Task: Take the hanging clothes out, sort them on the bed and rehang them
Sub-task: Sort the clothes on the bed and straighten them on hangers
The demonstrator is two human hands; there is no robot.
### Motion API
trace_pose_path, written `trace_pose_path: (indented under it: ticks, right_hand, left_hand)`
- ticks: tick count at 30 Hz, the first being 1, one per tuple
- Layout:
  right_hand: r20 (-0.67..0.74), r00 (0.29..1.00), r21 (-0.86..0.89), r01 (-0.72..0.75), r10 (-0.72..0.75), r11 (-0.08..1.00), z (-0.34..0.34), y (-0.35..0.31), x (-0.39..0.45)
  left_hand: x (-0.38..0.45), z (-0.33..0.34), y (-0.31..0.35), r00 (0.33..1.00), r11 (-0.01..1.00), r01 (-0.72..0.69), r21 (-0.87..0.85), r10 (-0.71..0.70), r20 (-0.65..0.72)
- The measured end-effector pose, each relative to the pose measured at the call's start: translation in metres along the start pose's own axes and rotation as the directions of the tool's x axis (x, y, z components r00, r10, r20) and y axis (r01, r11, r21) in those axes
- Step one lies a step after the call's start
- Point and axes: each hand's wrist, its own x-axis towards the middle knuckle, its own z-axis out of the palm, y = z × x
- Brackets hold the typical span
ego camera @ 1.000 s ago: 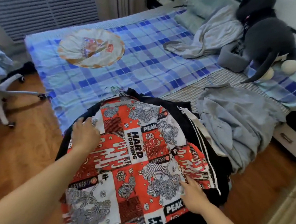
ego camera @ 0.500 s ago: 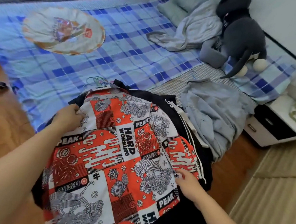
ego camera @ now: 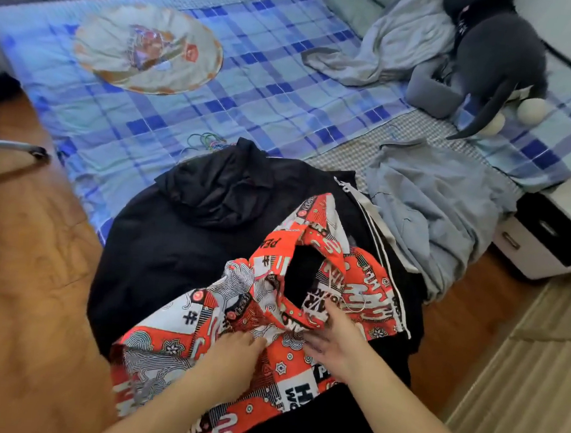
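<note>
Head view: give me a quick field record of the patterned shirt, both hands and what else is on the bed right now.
top garment: red, white and black patterned shirt, bunched, lying on the pile
under it: black jacket at the bed's near edge
left hand: fingers gripping the shirt fabric
right hand: on the shirt by its collar opening, fingers curled into the fabric
hanger hooks: thin coloured wire hooks beyond the jacket
right of pile: light blue-grey garment, draped over the bed edge
bed: blue checked sheet
also on bed: round printed fan, dark grey plush toy
</note>
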Motion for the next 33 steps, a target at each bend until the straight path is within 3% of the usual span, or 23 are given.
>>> trace_pose_path:
  ticks: [2, 4, 5, 7, 9, 14, 19, 22, 26, 30, 33]
  right_hand:
    - [-0.016, 0.999, -0.057, -0.042, 0.041, 0.998, -0.010, 0.010, 0.006]
    - [-0.010, 1.000, -0.102, -0.013, 0.012, 0.995, -0.014, 0.012, 0.007]
    - [-0.006, 1.000, -0.114, 0.004, -0.004, 0.994, -0.013, 0.011, 0.006]
    - [-0.002, 1.000, -0.135, 0.024, -0.024, 0.991, -0.011, 0.009, 0.004]
    - [0.008, 0.999, -0.140, 0.035, -0.034, 0.989, -0.009, 0.009, 0.006]
    - [0.037, 0.999, -0.122, 0.019, -0.015, 0.992, -0.004, 0.014, 0.013]
    - [0.020, 1.000, -0.032, 0.017, -0.016, 0.999, 0.003, 0.015, 0.026]
    - [0.004, 1.000, 0.008, 0.012, -0.012, 1.000, 0.009, 0.016, 0.031]
    - [-0.002, 1.000, 0.037, -0.004, 0.004, 0.999, 0.012, 0.016, 0.035]
    - [0.011, 1.000, 0.079, -0.026, 0.026, 0.997, 0.010, 0.013, 0.036]
    - [0.050, 0.998, 0.140, -0.039, 0.032, 0.989, 0.007, 0.008, 0.031]
  left_hand:
    - [-0.006, -0.012, -0.013, 0.999, 0.981, -0.036, -0.191, 0.034, -0.011]
    - [-0.009, -0.030, -0.032, 0.988, 0.917, -0.030, -0.397, -0.033, -0.151]
    - [-0.008, -0.040, -0.044, 0.953, 0.886, -0.027, -0.462, -0.117, -0.280]
    - [-0.001, -0.059, -0.073, 0.804, 0.873, -0.017, -0.488, -0.278, -0.526]
    - [0.016, -0.078, -0.112, 0.697, 0.878, 0.092, -0.470, -0.394, -0.599]
    - [0.072, -0.109, -0.216, 0.682, 0.769, 0.486, -0.416, -0.631, -0.369]
    - [0.114, -0.125, -0.264, 0.666, 0.709, 0.615, -0.345, -0.702, -0.253]
    - [0.132, -0.128, -0.277, 0.666, 0.697, 0.637, -0.329, -0.713, -0.221]
    - [0.140, -0.139, -0.286, 0.607, 0.656, 0.638, -0.403, -0.751, -0.261]
    - [0.119, -0.178, -0.255, 0.649, 0.620, 0.464, -0.633, -0.724, -0.233]
    - [0.074, -0.201, -0.198, 0.683, 0.724, 0.287, -0.627, -0.613, -0.396]
